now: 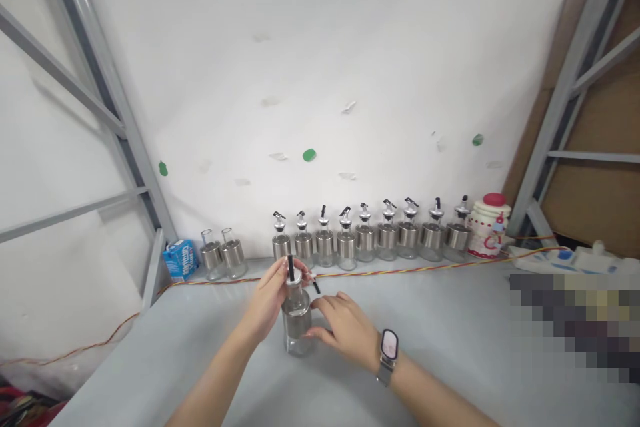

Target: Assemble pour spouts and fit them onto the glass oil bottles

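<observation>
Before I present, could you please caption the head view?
A bottle, left fingers at its spout, right fingers at its side, spouted bottles lined up behind.

A clear glass cylindrical bottle (299, 345) stands upright, or nearly so, at the grey worktop (240, 380); whether its base touches is unclear. A brushed silver metal sleeve (297, 321) wraps its body, leaving the lower glass bare. At the narrow neck sits a silver metal pourer top (295, 278) with a slim black strip (291, 268) standing up from it.
</observation>
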Demonstrator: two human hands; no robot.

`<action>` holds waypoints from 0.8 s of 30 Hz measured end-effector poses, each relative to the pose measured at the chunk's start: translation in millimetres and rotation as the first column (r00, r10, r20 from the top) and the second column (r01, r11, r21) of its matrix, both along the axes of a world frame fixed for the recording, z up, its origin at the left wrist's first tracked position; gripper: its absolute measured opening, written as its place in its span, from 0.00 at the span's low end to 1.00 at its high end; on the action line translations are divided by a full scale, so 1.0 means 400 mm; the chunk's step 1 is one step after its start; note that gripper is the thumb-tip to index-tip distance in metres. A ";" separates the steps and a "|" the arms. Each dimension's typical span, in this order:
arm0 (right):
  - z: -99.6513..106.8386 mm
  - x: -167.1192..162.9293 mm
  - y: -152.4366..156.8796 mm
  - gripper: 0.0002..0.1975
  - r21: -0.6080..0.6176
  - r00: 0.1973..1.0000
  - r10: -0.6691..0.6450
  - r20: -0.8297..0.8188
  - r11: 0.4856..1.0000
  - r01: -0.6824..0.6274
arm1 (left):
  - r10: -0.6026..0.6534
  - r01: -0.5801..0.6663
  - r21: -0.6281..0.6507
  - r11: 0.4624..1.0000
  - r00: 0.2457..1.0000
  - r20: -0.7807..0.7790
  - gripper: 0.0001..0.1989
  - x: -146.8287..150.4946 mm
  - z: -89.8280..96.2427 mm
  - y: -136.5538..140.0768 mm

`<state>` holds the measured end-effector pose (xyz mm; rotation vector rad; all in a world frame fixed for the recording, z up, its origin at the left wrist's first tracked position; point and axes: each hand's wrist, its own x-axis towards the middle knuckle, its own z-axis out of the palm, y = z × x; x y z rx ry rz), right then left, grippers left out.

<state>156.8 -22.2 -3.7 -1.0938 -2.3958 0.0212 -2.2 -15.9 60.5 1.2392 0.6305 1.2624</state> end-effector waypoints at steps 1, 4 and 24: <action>0.001 0.001 0.000 0.22 0.003 1.000 -0.006 0.012 1.000 0.006 | 0.018 -0.018 -0.005 1.000 1.000 0.005 0.12 0.003 -0.002 0.001; 0.001 0.001 0.002 0.22 0.010 0.997 -0.005 0.073 1.000 0.004 | 0.088 -0.088 -0.008 0.996 0.996 0.017 0.12 0.015 -0.008 0.002; -0.019 -0.006 0.007 0.24 0.005 0.986 -0.001 0.168 1.000 0.000 | 0.166 -0.159 0.074 0.984 0.982 -0.095 0.15 0.039 -0.044 -0.006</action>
